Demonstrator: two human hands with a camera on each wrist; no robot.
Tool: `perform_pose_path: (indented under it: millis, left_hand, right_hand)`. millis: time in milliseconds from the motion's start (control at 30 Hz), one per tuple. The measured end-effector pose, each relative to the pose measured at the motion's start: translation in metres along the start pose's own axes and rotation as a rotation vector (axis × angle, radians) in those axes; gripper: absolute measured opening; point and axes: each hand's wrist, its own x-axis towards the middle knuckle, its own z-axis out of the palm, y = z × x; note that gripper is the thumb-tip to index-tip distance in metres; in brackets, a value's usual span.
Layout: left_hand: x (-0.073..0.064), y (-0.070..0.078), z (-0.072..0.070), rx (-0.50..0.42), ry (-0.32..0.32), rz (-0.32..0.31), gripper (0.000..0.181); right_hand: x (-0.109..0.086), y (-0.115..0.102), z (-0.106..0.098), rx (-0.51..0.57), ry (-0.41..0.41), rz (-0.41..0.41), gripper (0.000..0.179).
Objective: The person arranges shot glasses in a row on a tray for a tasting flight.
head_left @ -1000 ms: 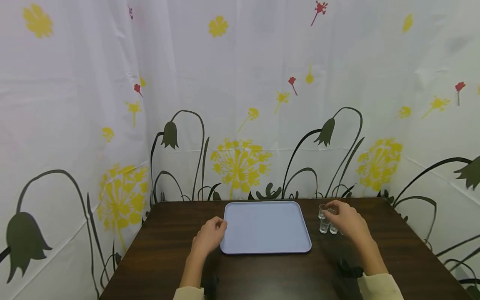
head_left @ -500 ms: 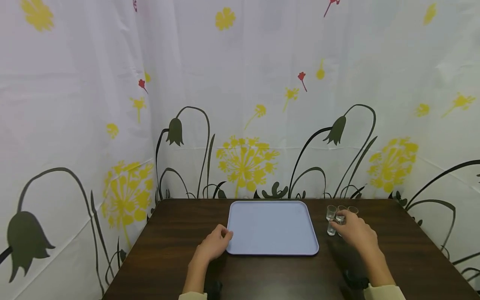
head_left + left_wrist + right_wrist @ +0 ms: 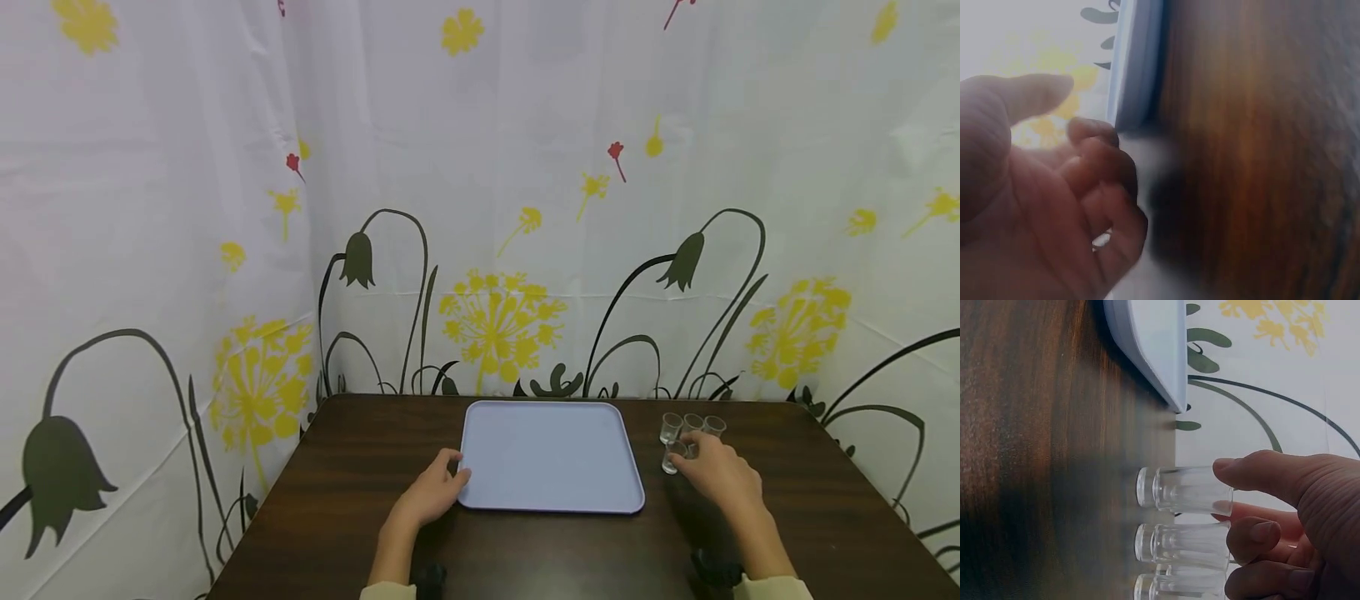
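Observation:
Several clear shot glasses stand together on the dark wooden table, right of the pale lilac tray (image 3: 551, 454). At the front-left shot glass (image 3: 1185, 490) my right hand (image 3: 720, 477) pinches the rim between thumb and index finger. The glass stands upright, its base at the table. Curled other fingers of that hand lie close to the rims of the neighbouring shot glasses (image 3: 1179, 545), partly covering them in the head view. My left hand (image 3: 429, 496) is beside the tray's left edge, fingers loosely bent and gripping nothing; in the left wrist view its fingertips overlap the tray's corner.
A row of shot glasses (image 3: 671, 427) stands behind the pinched one, near the table's far edge. The wooden table (image 3: 570, 554) runs up to a white curtain (image 3: 420, 125) printed with flowers. Dark wrist straps (image 3: 716, 568) sit below both hands.
My right hand has come down from above the shot glasses to the front-left one's rim. The left hand has stayed at the tray's left edge, its fingers spreading slightly. The view has shifted a little.

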Motion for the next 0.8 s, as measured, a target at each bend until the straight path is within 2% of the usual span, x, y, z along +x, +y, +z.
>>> perform_pose_path:
  millis: [200,400,433,600,667,800]
  left_hand:
    - [-0.005,-0.008,-0.003,-0.018,-0.07,0.028,0.082]
    - [-0.01,-0.006,-0.006,-0.024,-0.091,0.086,0.073]
    - [-0.014,0.001,-0.008,-0.019,-0.09,0.094,0.071]
    - [-0.057,0.059,-0.025,-0.028,-0.075,0.096,0.062]
    - [-0.069,0.076,-0.029,-0.028,-0.065,0.084,0.059]
    - [-0.072,0.08,-0.029,-0.021,-0.057,0.066,0.059]
  right_hand:
    - [-0.002,-0.001,0.003,-0.011,-0.006,0.01,0.063]
    - [-0.004,-0.003,0.005,-0.01,0.012,-0.003,0.059]
    - [-0.005,-0.003,0.005,-0.011,0.016,-0.006,0.059]
    - [-0.004,-0.007,0.003,-0.011,0.036,-0.014,0.057]
    - [-0.004,-0.008,0.003,-0.008,0.037,-0.014,0.057]
    - [-0.005,-0.013,0.002,0.001,0.043,-0.014,0.057]
